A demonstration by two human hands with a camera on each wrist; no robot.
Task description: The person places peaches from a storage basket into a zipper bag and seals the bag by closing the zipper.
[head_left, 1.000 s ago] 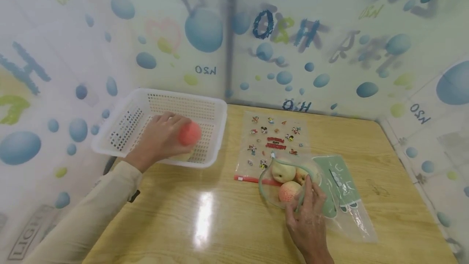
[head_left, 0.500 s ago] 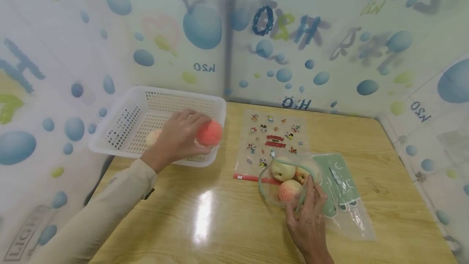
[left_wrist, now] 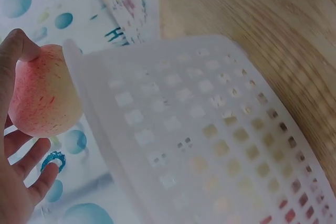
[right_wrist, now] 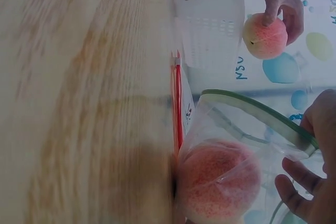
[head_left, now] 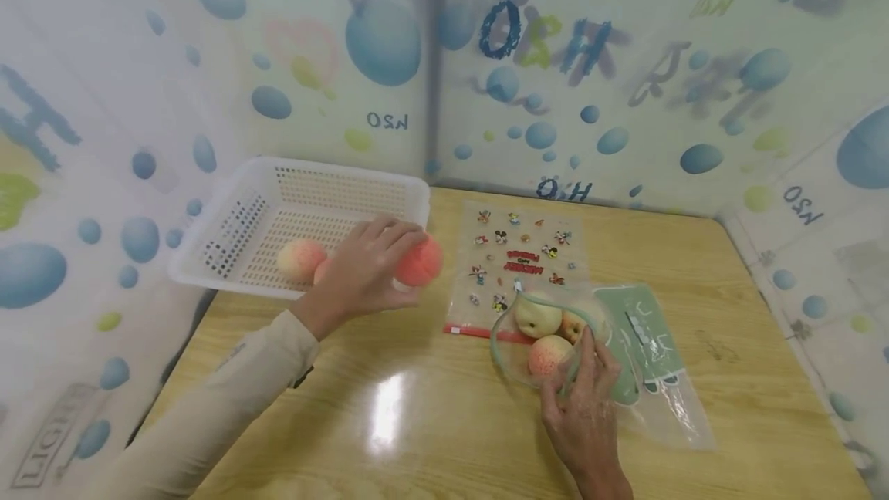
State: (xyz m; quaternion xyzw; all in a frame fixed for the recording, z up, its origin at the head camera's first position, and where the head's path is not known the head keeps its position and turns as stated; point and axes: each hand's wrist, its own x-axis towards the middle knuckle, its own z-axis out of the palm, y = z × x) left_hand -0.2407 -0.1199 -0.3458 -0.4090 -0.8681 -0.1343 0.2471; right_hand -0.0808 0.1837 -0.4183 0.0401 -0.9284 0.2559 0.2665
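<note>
My left hand (head_left: 368, 272) grips a pinkish-red peach (head_left: 420, 261) at the right rim of the white plastic basket (head_left: 232, 280). The left wrist view shows this peach (left_wrist: 47, 90) held up beyond the basket rim, thumb on top. My right hand (head_left: 583, 415) pinches the green-edged mouth of a clear zip bag (head_left: 642, 338), holding it open. Inside the bag lie several fruits, among them a speckled peach (head_left: 549, 356) and a pale one (head_left: 538, 319). Another peach (head_left: 300, 259) sits in the basket, and a reddish one beside it is mostly hidden by my left hand.
A second clear zip bag (head_left: 517, 253) with cartoon prints and a red slider strip lies flat on the wooden table (head_left: 444, 423), partly under the filled bag. Patterned walls (head_left: 625, 83) stand behind the table and at both sides.
My left hand has lifted the peach and carried it right, from inside the basket to its right rim. The peach left in the basket has come into view. My right hand stays on the bag.
</note>
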